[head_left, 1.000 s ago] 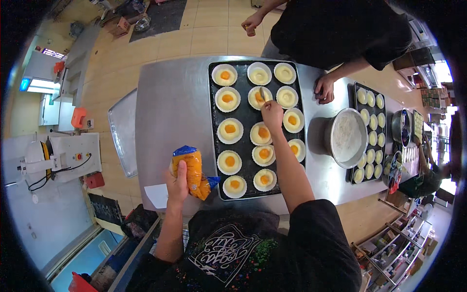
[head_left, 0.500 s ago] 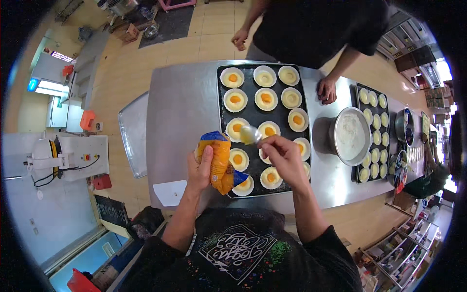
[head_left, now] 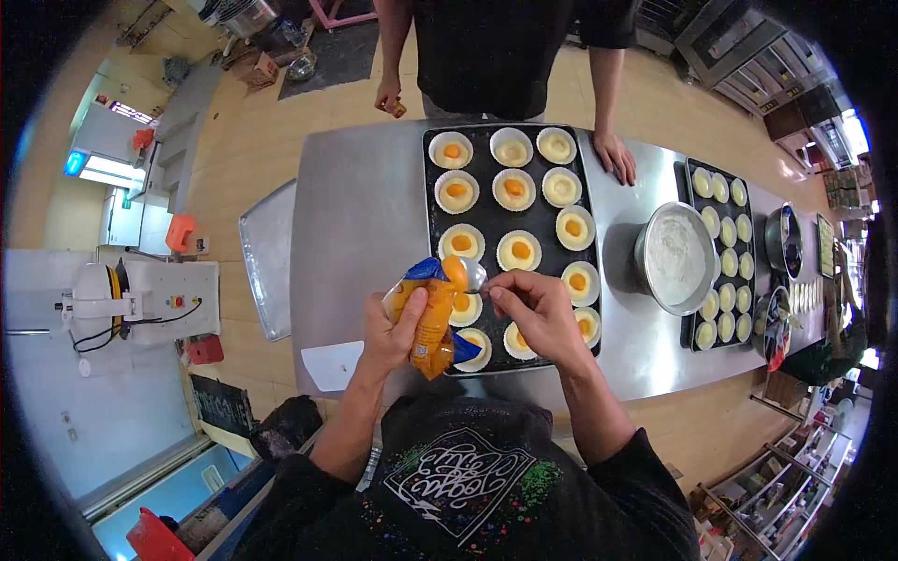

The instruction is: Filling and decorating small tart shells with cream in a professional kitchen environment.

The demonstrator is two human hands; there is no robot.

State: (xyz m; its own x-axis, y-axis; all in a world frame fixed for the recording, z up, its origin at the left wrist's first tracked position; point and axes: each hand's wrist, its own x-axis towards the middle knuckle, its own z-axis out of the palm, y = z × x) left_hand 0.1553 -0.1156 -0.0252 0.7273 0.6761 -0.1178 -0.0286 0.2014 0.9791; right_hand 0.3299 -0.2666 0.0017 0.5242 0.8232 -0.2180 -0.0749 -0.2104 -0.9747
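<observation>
Plainly, the crumpled pouch (head_left: 435, 323) is orange-and-blue.

Bright room light; glare on the steel surface (head_left: 658, 353), shadow beside the bowl (head_left: 675, 257); edges bend into black corners.

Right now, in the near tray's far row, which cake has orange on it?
The left cake, at a corner of the black tray: it alone carries an orange dollop; the middle cake and right cake are plain.
</observation>
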